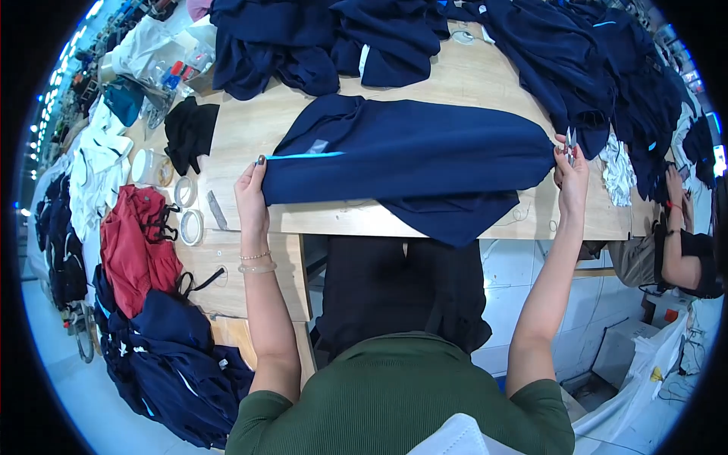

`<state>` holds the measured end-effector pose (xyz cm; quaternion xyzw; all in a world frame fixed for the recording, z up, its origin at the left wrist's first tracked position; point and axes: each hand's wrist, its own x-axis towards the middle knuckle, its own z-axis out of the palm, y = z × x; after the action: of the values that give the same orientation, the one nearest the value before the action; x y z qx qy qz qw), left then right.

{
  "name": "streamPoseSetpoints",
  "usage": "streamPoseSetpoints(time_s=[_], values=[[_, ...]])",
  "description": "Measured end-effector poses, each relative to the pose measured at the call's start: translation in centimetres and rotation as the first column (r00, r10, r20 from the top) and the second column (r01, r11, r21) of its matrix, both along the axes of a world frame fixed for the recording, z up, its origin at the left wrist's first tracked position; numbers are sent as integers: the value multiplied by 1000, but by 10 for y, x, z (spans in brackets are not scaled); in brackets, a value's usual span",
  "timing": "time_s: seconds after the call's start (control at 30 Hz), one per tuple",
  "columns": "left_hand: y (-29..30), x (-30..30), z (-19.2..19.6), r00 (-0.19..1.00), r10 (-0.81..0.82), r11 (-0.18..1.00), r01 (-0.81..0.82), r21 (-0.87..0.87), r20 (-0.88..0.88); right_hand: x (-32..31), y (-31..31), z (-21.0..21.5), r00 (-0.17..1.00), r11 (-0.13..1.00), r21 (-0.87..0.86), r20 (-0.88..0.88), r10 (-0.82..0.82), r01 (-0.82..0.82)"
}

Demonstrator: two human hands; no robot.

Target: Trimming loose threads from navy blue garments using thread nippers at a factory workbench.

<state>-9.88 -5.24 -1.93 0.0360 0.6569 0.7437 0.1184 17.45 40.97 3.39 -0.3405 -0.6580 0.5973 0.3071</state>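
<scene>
You have a navy garment [409,155] spread flat across the wooden table [250,129], and you hold it at its two ends so that the cloth is stretched between your hands. Your left hand [250,193] grips the left edge, just below the light blue stripe [303,155]; the fingers are closed over the edge of the fabric, with the thumb side on top. Your right hand [572,178] is at the far right end of the garment. It holds there a small tool, perhaps snips [570,140], and it seems to pinch the fabric corner as well, but I cannot tell exactly how the fingers close.

So the garment lies between both grips, and its lower part hangs a little over the front edge of the table, toward you. I judge that this tension keeps the cloth smooth and open to view.

More navy garments [591,68] are piled along the far side. On your left lie a black cloth [189,133], rolls of tape [191,226] and a red garment [140,250]. Another person [679,250] sits to the right.
</scene>
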Motion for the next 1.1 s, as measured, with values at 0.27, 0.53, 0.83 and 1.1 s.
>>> streamPoseSetpoints(time_s=[0.27,0.53,0.83,1.1], values=[[19,35,14,961,-127,944,42,326,244,6,-16,-10,913,805,590,287,-290,70],[63,66,52,875,-472,823,394,409,105,-75,-161,60,898,889,233,-110,426,-393],[92,83,80,746,-666,701,638,318,-30,-111,-208,64,847,728,484,53,529,-484],[92,47,106,678,-735,408,438,-801,-4,-47,-97,88,951,993,51,-298,-84,104]])
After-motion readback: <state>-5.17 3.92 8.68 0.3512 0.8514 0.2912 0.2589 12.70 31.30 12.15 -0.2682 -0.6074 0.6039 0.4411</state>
